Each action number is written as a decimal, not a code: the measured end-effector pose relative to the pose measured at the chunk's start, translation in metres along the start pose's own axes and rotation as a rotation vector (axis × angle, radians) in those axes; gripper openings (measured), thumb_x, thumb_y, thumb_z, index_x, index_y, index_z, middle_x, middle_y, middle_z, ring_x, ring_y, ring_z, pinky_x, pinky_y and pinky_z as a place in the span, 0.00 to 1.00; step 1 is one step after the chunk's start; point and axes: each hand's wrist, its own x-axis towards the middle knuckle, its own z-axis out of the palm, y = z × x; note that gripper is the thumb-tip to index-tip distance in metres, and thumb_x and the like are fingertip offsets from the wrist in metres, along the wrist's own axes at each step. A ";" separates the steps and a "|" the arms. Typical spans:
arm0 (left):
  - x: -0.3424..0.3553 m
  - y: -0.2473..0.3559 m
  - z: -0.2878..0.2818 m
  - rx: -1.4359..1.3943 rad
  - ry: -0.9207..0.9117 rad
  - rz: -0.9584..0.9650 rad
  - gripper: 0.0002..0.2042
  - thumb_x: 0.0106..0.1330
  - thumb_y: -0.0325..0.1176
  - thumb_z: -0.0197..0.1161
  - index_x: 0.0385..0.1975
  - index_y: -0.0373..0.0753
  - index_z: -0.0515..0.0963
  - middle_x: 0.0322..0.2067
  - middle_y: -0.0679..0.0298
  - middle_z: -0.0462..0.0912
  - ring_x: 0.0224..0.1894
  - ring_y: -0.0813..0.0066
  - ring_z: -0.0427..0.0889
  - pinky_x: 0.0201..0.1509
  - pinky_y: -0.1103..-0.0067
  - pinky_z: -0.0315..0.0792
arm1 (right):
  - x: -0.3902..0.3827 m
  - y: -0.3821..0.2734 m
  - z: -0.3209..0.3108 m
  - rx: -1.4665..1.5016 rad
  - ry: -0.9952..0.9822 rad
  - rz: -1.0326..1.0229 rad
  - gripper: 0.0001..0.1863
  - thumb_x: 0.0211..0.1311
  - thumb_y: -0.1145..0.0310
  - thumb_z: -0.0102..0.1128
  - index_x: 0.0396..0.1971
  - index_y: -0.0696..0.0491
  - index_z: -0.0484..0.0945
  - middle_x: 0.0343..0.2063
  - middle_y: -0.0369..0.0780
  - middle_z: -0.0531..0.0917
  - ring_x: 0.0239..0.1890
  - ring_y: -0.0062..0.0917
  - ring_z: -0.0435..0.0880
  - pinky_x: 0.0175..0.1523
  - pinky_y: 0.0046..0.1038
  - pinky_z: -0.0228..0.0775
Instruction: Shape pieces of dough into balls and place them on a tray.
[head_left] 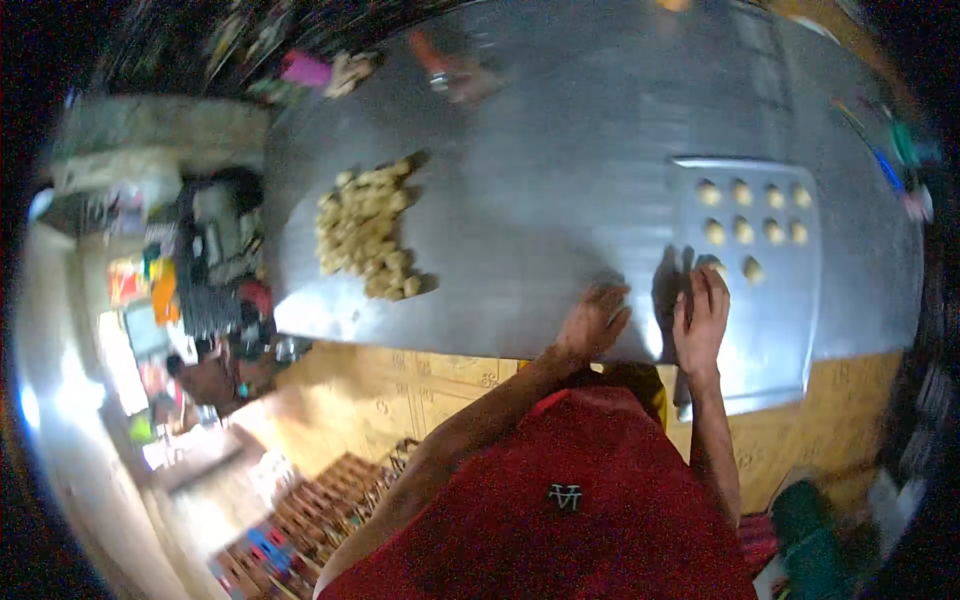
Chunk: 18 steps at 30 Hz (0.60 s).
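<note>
My right hand [704, 318] reaches over the left edge of a metal baking tray [760, 345], its fingertips at a small pale dough ball [713, 266]. More dough balls [742, 231] sit on the tray in rows, one of them [753, 270] just right of my fingers. My left hand [594, 320] is cupped low over the steel table [540, 220] near its front edge, fingers curled and blurred. Whatever lies under its palm is hidden. Farther left on the table is a heap of cut dough pieces [365, 232].
At the table's far side, another person's forearm and hand [465, 82] rest on the top, beside a pink item [306, 69]. Blue and green objects [890, 165] lie at the far right edge. Stacked brown crates [320, 510] stand on the floor at lower left.
</note>
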 end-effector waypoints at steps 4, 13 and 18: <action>-0.072 -0.064 -0.107 -0.150 0.019 -0.622 0.22 0.72 0.33 0.67 0.65 0.40 0.77 0.57 0.51 0.83 0.60 0.48 0.80 0.61 0.59 0.79 | 0.029 -0.048 0.052 -0.150 -0.029 -0.182 0.22 0.73 0.73 0.60 0.65 0.61 0.76 0.69 0.51 0.73 0.71 0.51 0.72 0.75 0.48 0.65; -0.101 -0.151 -0.253 0.015 0.263 -0.788 0.18 0.70 0.32 0.70 0.57 0.36 0.78 0.46 0.46 0.82 0.43 0.43 0.84 0.44 0.57 0.79 | 0.064 -0.120 0.162 -0.101 -0.224 -0.285 0.27 0.75 0.68 0.57 0.72 0.51 0.72 0.76 0.46 0.66 0.79 0.46 0.61 0.80 0.51 0.55; -0.116 -0.171 -0.267 0.250 0.362 -0.856 0.21 0.64 0.33 0.72 0.55 0.37 0.75 0.39 0.44 0.85 0.40 0.40 0.86 0.37 0.54 0.79 | 0.068 -0.130 0.153 -0.096 -0.206 -0.274 0.27 0.74 0.67 0.58 0.72 0.50 0.72 0.75 0.45 0.69 0.79 0.47 0.62 0.79 0.51 0.56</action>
